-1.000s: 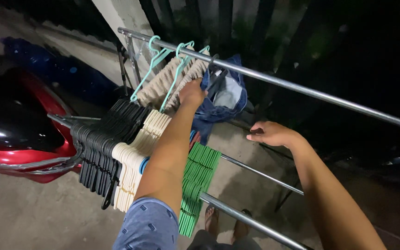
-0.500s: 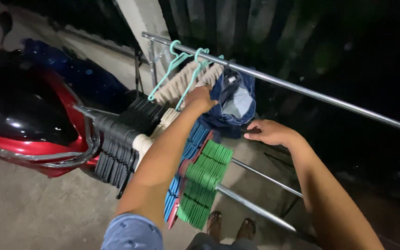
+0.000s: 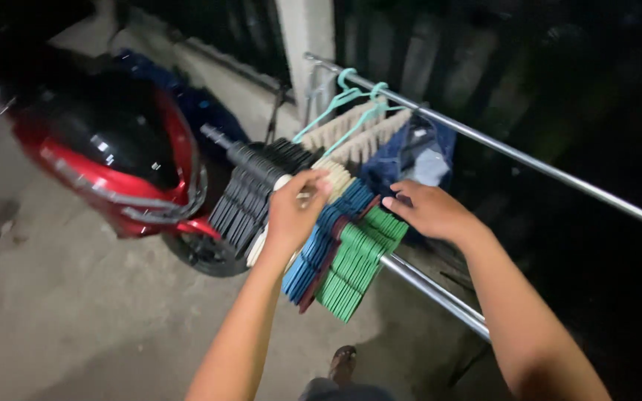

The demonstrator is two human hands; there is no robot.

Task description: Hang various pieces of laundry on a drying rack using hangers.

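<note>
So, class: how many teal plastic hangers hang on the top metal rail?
2. The first teal plastic hanger hooks nearest the pillar; the second teal plastic hanger hangs just beside it, both holding beige cloths. More may be hidden behind the denim.

My one view sits on the head, angled down and forward; the metal drying rack (image 3: 440,293) fills its centre, close by. Ground lies below the rack.

Both forearms are bare, and a dark sandal (image 3: 342,360) shows on one foot.
</note>
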